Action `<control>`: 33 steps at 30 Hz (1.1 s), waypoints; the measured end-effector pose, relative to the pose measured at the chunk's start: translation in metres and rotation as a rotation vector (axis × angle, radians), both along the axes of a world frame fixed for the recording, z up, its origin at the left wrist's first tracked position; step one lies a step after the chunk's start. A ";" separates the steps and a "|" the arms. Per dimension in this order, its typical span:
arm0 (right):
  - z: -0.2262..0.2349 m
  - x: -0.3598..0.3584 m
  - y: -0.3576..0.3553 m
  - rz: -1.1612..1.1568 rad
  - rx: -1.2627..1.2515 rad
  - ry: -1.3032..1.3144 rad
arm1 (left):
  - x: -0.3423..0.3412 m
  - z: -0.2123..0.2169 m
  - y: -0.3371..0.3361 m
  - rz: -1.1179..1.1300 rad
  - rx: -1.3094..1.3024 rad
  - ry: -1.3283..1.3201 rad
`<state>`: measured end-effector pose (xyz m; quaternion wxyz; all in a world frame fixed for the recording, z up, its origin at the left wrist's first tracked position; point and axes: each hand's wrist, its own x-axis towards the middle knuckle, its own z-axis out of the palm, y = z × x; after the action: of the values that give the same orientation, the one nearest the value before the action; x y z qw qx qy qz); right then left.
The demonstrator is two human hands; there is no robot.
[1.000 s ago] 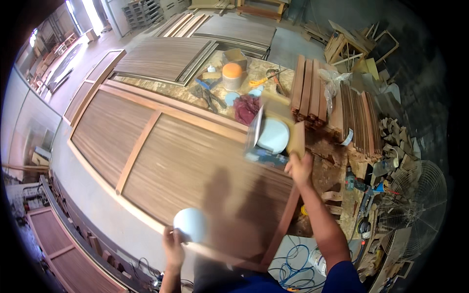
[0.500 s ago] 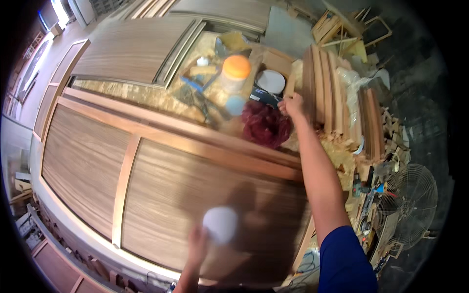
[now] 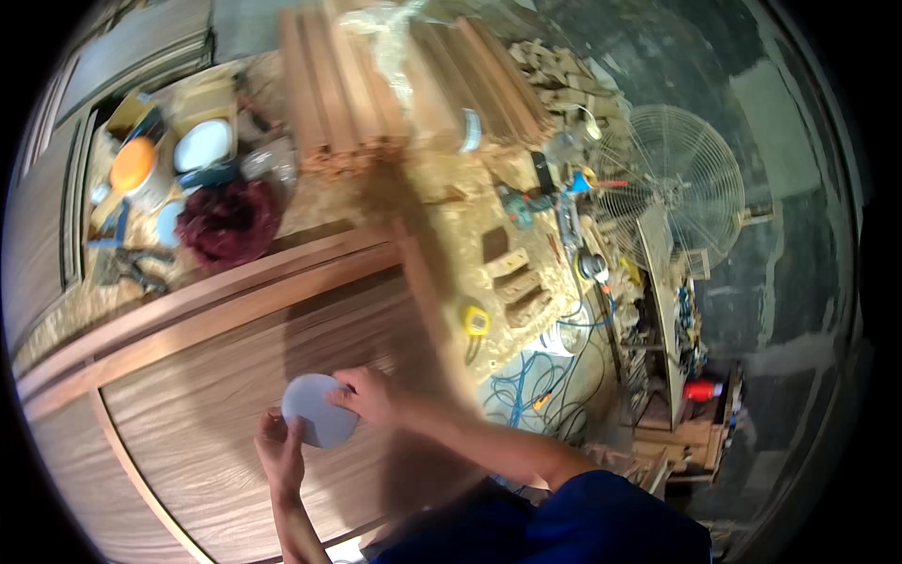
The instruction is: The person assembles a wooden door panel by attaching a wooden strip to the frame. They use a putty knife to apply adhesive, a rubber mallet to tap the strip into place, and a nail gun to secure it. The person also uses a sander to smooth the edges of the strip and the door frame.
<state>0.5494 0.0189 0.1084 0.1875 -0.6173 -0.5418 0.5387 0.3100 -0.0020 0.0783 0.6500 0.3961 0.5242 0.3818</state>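
Observation:
A pale round sanding disc [image 3: 318,410] is pinched between my two hands above a framed wood panel [image 3: 216,371]. My left hand [image 3: 280,446] grips its lower left edge, with the thumb on its face. On the upper right edge, the fingers of my right hand [image 3: 365,395] are closed. Beyond the panel's frame rail lies a bundled dark red cloth or netting [image 3: 228,224]. Behind that bundle, white discs [image 3: 203,145] sit in an open box. An orange-lidded tub [image 3: 136,167] stands left of the box, and another pale disc [image 3: 169,224] lies next to it.
Stacked wood strips [image 3: 338,89] lie at the back. A yellow tape measure [image 3: 475,321], a green drill [image 3: 519,209] and wood blocks [image 3: 519,287] rest on the bench's right part. Farther right stand a large wire-guarded fan [image 3: 667,188] and, below the bench edge, coiled blue hoses [image 3: 517,390].
My right hand has come back from the box of discs to the disc that my left hand holds. The view has swung to the right.

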 end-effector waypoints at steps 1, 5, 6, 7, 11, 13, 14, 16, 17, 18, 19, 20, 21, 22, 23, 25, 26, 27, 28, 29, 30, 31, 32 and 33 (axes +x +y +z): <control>0.002 0.020 -0.017 -0.017 -0.028 -0.026 | 0.013 0.003 -0.004 -0.099 -0.009 0.095; -0.022 0.173 -0.077 -0.210 0.405 -0.251 | 0.094 0.054 -0.024 -0.120 -0.060 0.114; -0.003 0.228 -0.075 -0.257 0.381 -0.373 | 0.102 0.053 -0.036 -0.133 0.013 0.113; -0.017 0.303 -0.088 -0.353 0.412 -0.507 | 0.107 0.046 -0.049 -0.170 0.039 0.161; -0.060 0.621 -0.156 -0.523 0.486 -1.367 | 0.155 0.039 -0.102 -0.147 0.075 0.192; -0.058 0.682 -0.159 -0.613 0.296 -1.422 | 0.202 0.051 -0.130 0.034 -0.133 0.054; -0.060 0.698 -0.167 -0.601 0.252 -1.301 | 0.229 0.057 -0.137 0.010 -0.175 0.053; -0.061 0.727 -0.175 -0.578 0.189 -1.059 | 0.286 0.063 -0.149 -0.029 -0.248 0.133; -0.059 0.741 -0.181 -0.680 0.222 -0.880 | 0.314 0.067 -0.149 -0.115 -0.211 0.225; -0.058 0.749 -0.191 -0.782 0.242 -0.696 | 0.346 0.075 -0.143 -0.206 -0.158 0.283; -0.054 0.761 -0.195 -0.872 0.282 -0.521 | 0.375 0.080 -0.137 -0.285 -0.093 0.322; -0.052 0.758 -0.213 -1.077 0.399 -0.192 | 0.390 0.082 -0.137 -0.362 -0.009 0.378; -0.041 0.761 -0.233 -1.280 0.167 0.075 | 0.410 0.083 -0.136 -0.348 0.020 0.326; -0.036 0.743 -0.244 -1.396 0.086 0.360 | 0.431 0.085 -0.136 -0.334 0.050 0.282; -0.030 0.725 -0.256 -1.534 -0.002 0.630 | 0.450 0.087 -0.134 -0.323 0.081 0.240; -0.037 0.714 -0.348 -1.155 -0.168 1.334 | 0.510 0.084 -0.134 -0.499 0.158 0.240; -0.035 0.674 -0.336 -1.129 -0.222 1.395 | 0.527 0.097 -0.131 -0.591 0.147 0.230; -0.023 0.640 -0.331 -1.126 -0.253 1.398 | 0.549 0.104 -0.130 -0.698 0.127 0.198; -0.009 0.605 -0.327 -1.107 -0.271 1.375 | 0.564 0.110 -0.133 -0.750 0.272 0.171; 0.015 0.580 -0.328 -1.098 -0.275 1.315 | 0.582 0.115 -0.141 -0.807 0.411 0.113; 0.024 0.551 -0.322 -1.063 -0.278 1.278 | 0.587 0.129 -0.142 -0.840 0.344 0.045; 0.032 0.523 -0.318 -1.029 -0.282 1.242 | 0.585 0.143 -0.147 -0.866 0.275 -0.023; 0.049 0.502 -0.310 -0.970 -0.281 1.192 | 0.572 0.134 -0.162 -0.738 0.177 -0.266; 0.060 0.488 -0.308 -0.932 -0.270 1.130 | 0.559 0.134 -0.169 -0.697 0.153 -0.328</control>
<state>1.0370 -0.2896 0.1682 0.5689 -0.4299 0.0261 0.7007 0.8693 -0.1706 0.2119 0.7846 0.5313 0.2173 0.2342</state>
